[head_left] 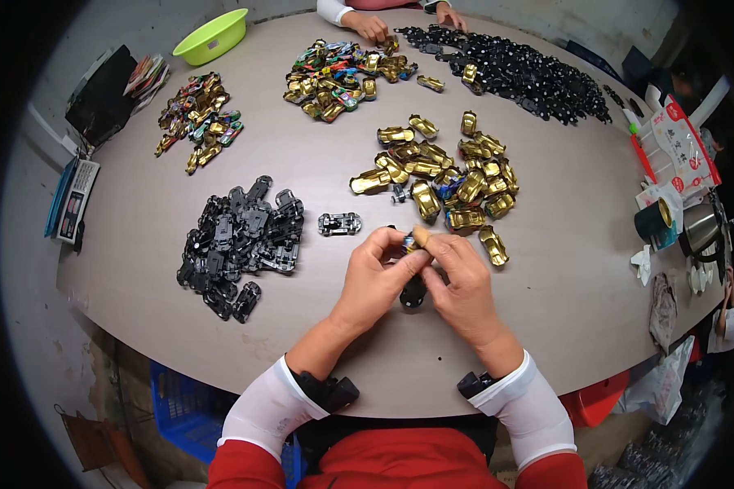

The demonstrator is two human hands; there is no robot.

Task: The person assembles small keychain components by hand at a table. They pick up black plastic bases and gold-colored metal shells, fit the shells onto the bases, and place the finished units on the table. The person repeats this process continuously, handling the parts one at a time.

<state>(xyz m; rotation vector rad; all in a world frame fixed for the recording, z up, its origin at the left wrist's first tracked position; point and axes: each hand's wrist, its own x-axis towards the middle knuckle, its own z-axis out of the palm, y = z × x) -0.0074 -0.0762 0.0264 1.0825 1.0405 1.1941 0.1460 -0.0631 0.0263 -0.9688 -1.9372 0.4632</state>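
Note:
My left hand (377,275) and my right hand (458,281) meet over the table's near middle, both gripping one small toy car (413,287); its black chassis pokes out below my fingers and a gold and blue body shows on top. A lone black chassis (339,223) lies just left of my hands. Right behind them is a pile of gold toy car bodies (444,175). A heap of black chassis parts (240,243) sits to my left.
Round grey table (563,285). Two piles of finished colourful cars (197,118) (342,75) lie farther back, with a long black parts heap (514,73). Another person's hands (367,24) work at the far edge. A green bowl (212,37), a calculator (75,200) and a kettle (701,232) are around the rim.

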